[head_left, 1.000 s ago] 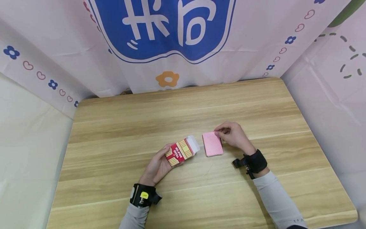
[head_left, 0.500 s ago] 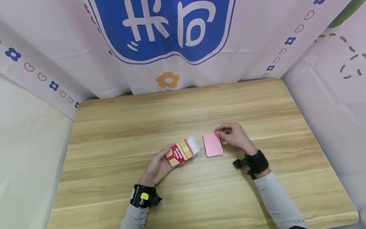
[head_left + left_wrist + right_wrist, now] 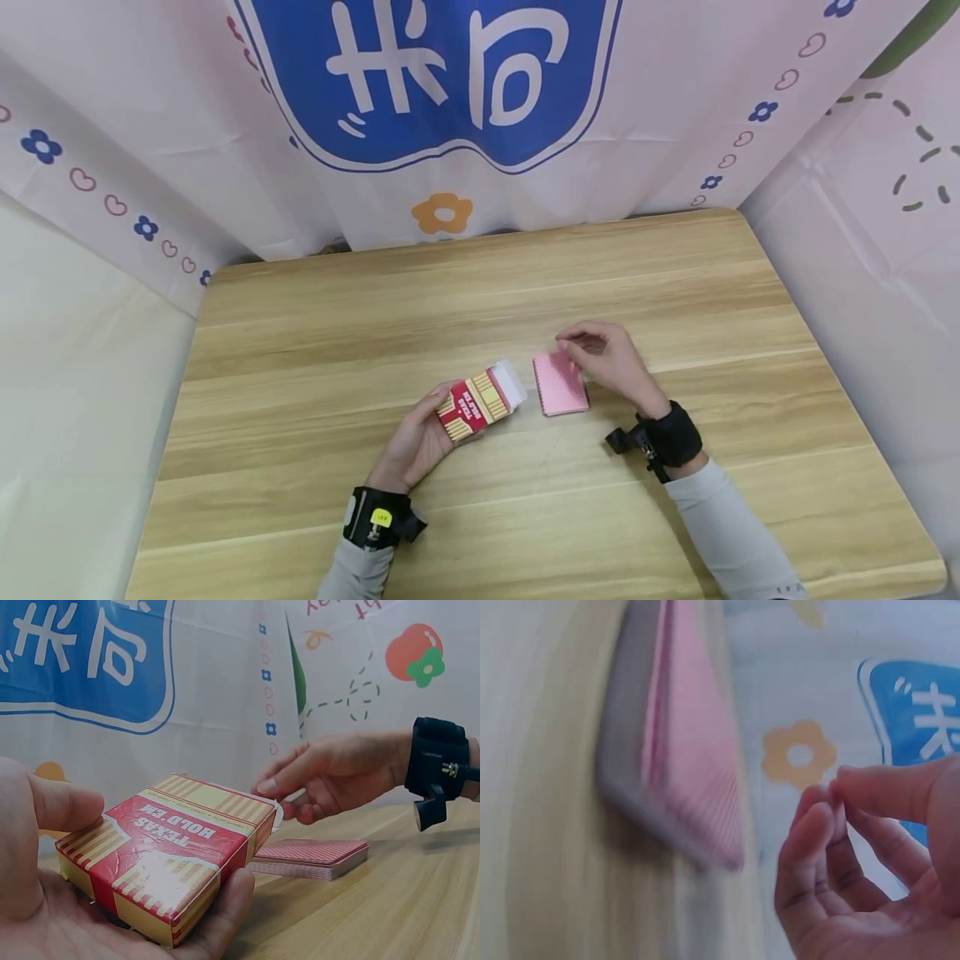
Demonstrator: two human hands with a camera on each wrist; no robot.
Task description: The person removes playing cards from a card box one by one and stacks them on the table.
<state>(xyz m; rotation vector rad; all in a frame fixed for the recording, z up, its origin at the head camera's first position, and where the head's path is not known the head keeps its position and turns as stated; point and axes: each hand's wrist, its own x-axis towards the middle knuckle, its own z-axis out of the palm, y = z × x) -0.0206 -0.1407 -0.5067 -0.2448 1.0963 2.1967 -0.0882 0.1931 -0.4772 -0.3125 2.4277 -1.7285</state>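
Note:
My left hand [image 3: 416,442] grips a red and yellow striped playing card box [image 3: 468,408] marked "Texas Hold'em", thumb on one side and fingers on the other. Its white open end points right, toward a deck of playing cards [image 3: 558,393] lying pink back up on the table. Over the deck's far right corner is my right hand [image 3: 611,358], its fingers loosely bent. In the right wrist view, the thumb and fingertips [image 3: 825,817] come together with nothing between them, apart from the cards. The left wrist view shows the box [image 3: 169,840] close up, with the deck [image 3: 311,851] behind it.
The wood-grain table [image 3: 337,333] lies under both hands. A printed cloth [image 3: 562,183] hangs along its back edge, and pale sheets stand at the left and right sides. Each wrist wears a black strap [image 3: 672,433] with a small camera.
My right hand has come off the deck's far right corner and shifted slightly left over it. The left hand keeps the box in about the same place. The head view has tilted a little.

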